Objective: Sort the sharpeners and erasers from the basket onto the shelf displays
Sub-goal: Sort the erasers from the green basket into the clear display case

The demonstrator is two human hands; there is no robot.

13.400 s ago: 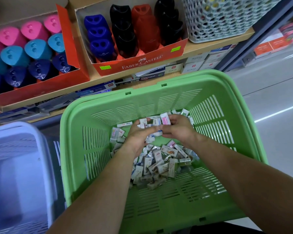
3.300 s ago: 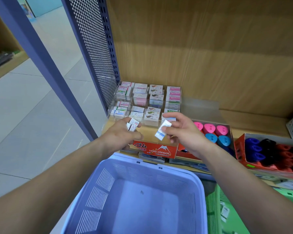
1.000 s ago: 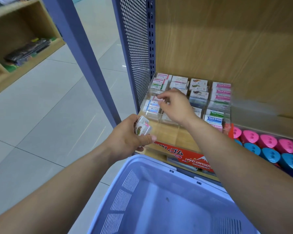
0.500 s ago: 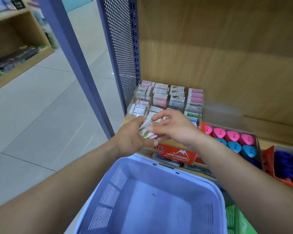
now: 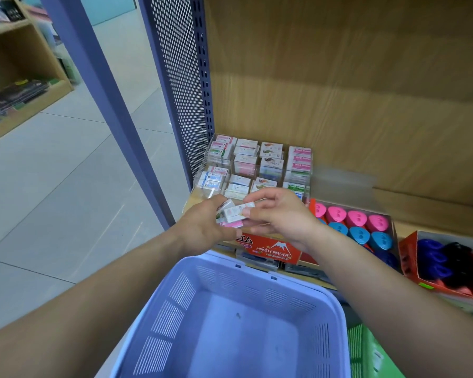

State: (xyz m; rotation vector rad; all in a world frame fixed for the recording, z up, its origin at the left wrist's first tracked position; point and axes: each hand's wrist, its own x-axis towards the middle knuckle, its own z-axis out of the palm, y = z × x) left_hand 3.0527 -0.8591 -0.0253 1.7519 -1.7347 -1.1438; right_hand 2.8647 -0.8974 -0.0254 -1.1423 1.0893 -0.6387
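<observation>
Returning from display [image 5: 258, 164], right hand [image 5: 283, 215] pinches erasers [image 5: 231, 214] in left hand [image 5: 202, 230].

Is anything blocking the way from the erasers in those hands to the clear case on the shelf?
Nothing visible does. The left hand and right hand hold the erasers in the air just in front of the clear case. The purple basket sits below them, out of the path.
</observation>
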